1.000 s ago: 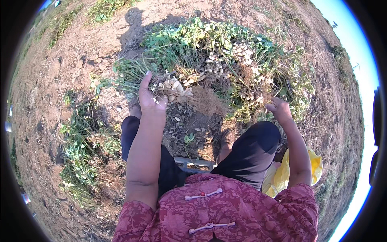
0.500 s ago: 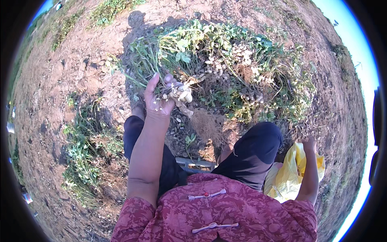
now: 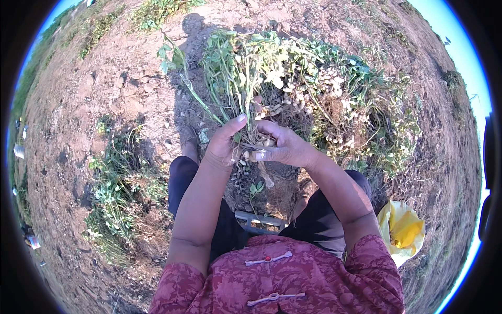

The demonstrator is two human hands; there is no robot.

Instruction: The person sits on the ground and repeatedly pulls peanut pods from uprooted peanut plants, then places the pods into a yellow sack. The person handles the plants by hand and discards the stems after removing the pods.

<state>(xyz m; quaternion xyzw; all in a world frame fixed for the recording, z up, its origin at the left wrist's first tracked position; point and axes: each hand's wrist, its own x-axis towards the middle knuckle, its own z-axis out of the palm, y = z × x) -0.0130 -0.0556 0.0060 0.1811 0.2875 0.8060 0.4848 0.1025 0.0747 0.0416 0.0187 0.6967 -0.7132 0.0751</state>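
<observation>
My left hand point(image 3: 224, 140) is closed round the base of a peanut plant point(image 3: 241, 78), thumb up along the stems. Its leafy green tops point away from me over the heap. From the right, my right hand point(image 3: 286, 146) has its fingers curled about the pods at the root end, the thumb on the near side. A few pale peanuts point(image 3: 267, 141) show between the two hands; the rest are covered by my fingers. Just beyond lies a heap of pulled peanut plants point(image 3: 361, 99) with pod clusters and dry roots showing.
An open yellow and white plastic bag point(image 3: 401, 230) stands by my right side. More pulled plants point(image 3: 112, 193) lie on the soil to my left. Between my knees is the edge of a grey seat or crate point(image 3: 259, 220). Dry reddish soil point(image 3: 141, 78) surrounds everything.
My right hand has left the yellow bag and come over to the pods at my left hand. The held plant has turned more upright and shifted slightly right.
</observation>
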